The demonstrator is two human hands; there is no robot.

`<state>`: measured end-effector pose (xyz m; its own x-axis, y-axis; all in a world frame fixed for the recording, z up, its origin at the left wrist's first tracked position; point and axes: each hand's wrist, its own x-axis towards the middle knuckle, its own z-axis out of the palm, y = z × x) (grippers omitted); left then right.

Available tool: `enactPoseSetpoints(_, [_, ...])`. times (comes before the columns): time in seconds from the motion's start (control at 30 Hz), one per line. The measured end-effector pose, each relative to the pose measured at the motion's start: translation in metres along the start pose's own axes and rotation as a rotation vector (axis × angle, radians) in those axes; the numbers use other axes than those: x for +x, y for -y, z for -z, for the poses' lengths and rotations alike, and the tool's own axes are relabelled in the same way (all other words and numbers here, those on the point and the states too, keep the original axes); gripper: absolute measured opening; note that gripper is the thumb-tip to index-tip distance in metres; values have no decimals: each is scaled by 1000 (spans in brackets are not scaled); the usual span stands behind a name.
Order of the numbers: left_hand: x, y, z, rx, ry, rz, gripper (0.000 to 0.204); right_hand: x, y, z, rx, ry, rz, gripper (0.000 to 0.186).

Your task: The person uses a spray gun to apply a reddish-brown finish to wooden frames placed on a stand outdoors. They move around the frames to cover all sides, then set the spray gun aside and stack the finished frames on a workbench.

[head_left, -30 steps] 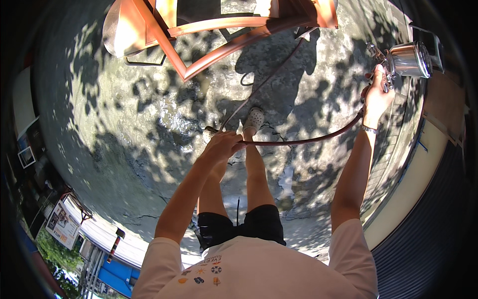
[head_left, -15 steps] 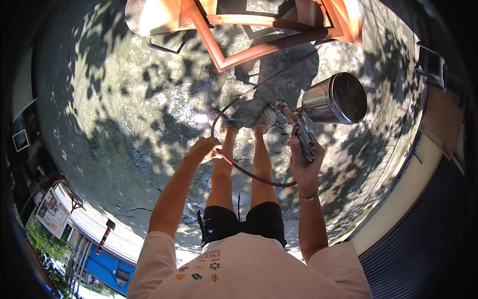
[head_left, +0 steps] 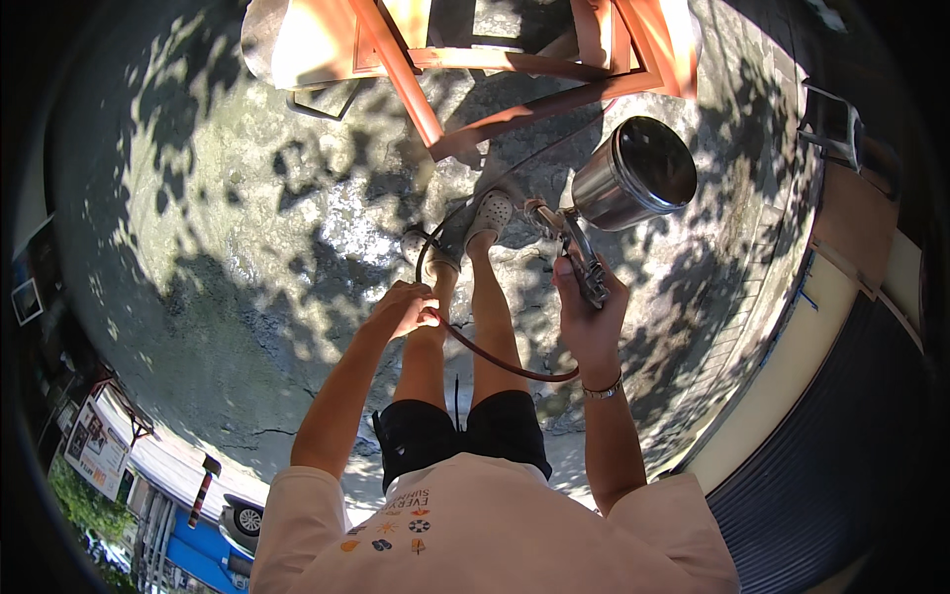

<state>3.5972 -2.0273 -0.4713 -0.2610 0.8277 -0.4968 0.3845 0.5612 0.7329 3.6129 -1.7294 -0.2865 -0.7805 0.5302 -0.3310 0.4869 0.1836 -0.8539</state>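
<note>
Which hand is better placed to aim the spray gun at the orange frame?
Right. The right hand grips the spray gun with its metal cup near the orange frame; the left hand holds the hose.

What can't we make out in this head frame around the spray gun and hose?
- Spray gun, head view: trigger and grip hidden by the right hand.
- Metal cup: contents not visible; its top looks dark.
- Hose: far end lost in shadow under the orange frame.
- Left hand: palm side faces away, so its grip on the hose is unclear.
- Orange frame: cut off by the top edge.
</note>
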Motion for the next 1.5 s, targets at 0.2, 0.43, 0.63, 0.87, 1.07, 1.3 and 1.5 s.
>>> enactPoseSetpoints(0.2, [47,-49,20,-91,-205,-12,24,111,-43,102,-100,-325,-53,34])
enactPoseSetpoints(0.43, [121,-111,41,-200,-154,-17,22,216,-33,197,-298,-564,-91,40])
enactPoseSetpoints(0.63, [158,-141,43,-239,-210,-38,27,257,-9,228,-307,-631,47,42])
enactPoseSetpoints(0.87, [120,-103,17,-240,-106,-31,24,200,0,159,-181,-377,-157,32])
enactPoseSetpoints(1.07, [61,-41,-5,-235,-69,1,25,115,21,73,-189,0,-131,37])
enactPoseSetpoints(1.3, [8,1,-14,-259,-108,12,18,27,73,-20,-163,313,-21,25])
enactPoseSetpoints(1.5, [-2,-9,26,-297,177,203,21,0,106,-52,-3,434,42,23])
